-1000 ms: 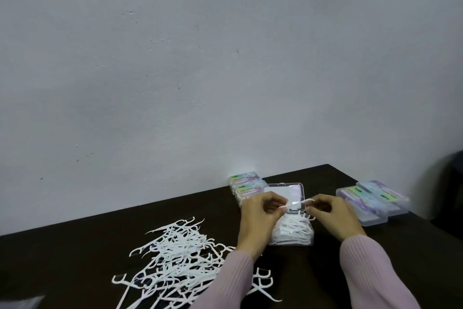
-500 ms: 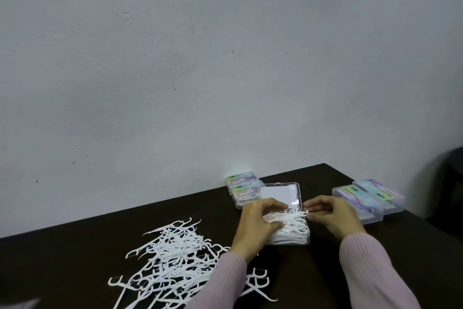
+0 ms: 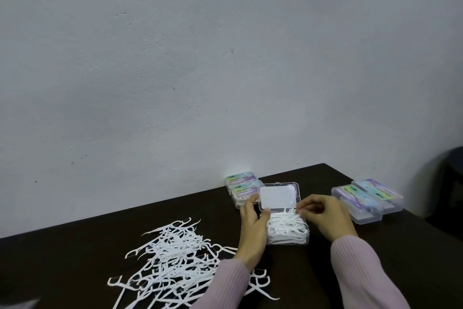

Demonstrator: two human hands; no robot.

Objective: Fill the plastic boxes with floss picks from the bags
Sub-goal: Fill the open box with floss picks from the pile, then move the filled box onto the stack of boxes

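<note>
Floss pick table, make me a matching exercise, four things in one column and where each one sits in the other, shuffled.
Things:
1. open box
2. loose floss picks
3. left hand
4. labelled closed boxes

Places:
A. far right of the table
B. between the two hands, heaped with picks
C. piled on the table's left side
D. against the open box's left side

Pairs: 1-B, 2-C, 3-D, 4-A

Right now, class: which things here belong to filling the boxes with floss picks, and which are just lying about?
In the job:
open box, packed with picks
loose picks on the table
left hand
right hand
labelled boxes behind
labelled boxes at right

Lying about:
pale scrap at the table's near-left corner
</note>
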